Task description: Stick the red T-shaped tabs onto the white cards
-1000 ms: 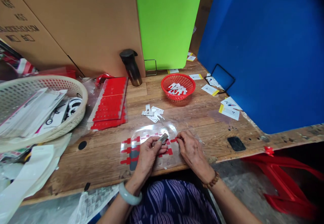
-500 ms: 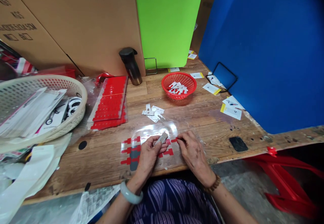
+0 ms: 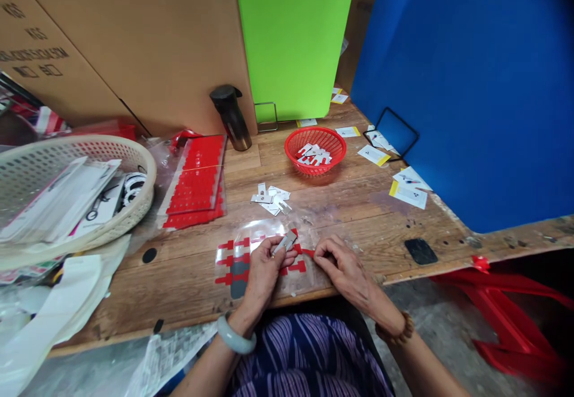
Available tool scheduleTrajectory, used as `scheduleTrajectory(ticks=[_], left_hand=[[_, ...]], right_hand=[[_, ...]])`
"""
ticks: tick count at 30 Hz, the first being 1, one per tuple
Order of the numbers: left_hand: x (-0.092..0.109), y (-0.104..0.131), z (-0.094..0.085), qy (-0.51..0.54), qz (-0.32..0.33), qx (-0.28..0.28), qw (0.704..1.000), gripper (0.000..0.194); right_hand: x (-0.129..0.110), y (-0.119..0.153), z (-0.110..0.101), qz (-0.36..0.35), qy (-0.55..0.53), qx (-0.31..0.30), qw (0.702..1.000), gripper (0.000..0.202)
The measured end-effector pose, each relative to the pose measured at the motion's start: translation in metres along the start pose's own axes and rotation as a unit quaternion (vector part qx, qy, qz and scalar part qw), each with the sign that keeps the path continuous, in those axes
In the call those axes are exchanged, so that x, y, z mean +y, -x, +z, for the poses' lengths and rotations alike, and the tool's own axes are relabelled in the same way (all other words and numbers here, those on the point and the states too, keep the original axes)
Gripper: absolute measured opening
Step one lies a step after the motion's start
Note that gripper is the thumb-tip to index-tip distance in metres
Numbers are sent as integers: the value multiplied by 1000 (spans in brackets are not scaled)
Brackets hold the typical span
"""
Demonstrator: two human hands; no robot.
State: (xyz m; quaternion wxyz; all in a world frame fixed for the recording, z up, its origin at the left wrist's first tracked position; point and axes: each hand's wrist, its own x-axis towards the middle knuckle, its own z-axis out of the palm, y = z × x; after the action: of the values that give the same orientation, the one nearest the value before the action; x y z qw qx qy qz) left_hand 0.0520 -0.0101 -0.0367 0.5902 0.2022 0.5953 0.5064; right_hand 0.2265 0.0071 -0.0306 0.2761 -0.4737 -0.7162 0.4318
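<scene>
My left hand [image 3: 263,271] is closed on a small flat metal plate [image 3: 285,243], held between thumb and fingers. Beneath that hand lies a clear sheet [image 3: 258,228] bearing rows of red T-shaped stickers [image 3: 226,260]. The thumb and forefinger of my right hand [image 3: 343,266] pinch the end of a red sticker [image 3: 307,253], just right of the metal plate. Whether its other end still clings to the sheet, I cannot tell. Beyond the sheet sits a loose pile of notched metal plates [image 3: 271,198].
A red basket [image 3: 315,168] holds more plates. Stacked red sticker sheets [image 3: 195,176] and a white basket [image 3: 147,188] of packaged goods stand left. A black flask [image 3: 231,119] is at the back. Cards [image 3: 409,196] lie right, beside a blue panel [image 3: 466,98].
My right hand has shifted slightly right and down, the red sticker still pinched. The clear sheet's far right edge has changed shape, and a red sticker now shows behind the metal plate.
</scene>
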Motion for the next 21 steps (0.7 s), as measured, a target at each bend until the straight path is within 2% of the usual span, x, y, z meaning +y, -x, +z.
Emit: scheduleTrajectory(ticks=[3,5,7,13,21], left_hand=[[1,0,-2,7,-6,-1,1000,24],[2,1,-3,16,-15,-8,1000,26],[5,4,-5,27,-35,-22,999,28],[21,22,-9,43,-106,-87,990,31],[31,40,-13,36,-150,-114,981,34]], right_hand=[[2,3,-6,-6,-36,-35,999,14],[3,5,-9,-4,-62,-33,998,11],[4,7,-10,7,-80,-10,997,6],[-10,7,-2,45,-118,67,990,9],[-33,4,5,25,-108,30,993,8]])
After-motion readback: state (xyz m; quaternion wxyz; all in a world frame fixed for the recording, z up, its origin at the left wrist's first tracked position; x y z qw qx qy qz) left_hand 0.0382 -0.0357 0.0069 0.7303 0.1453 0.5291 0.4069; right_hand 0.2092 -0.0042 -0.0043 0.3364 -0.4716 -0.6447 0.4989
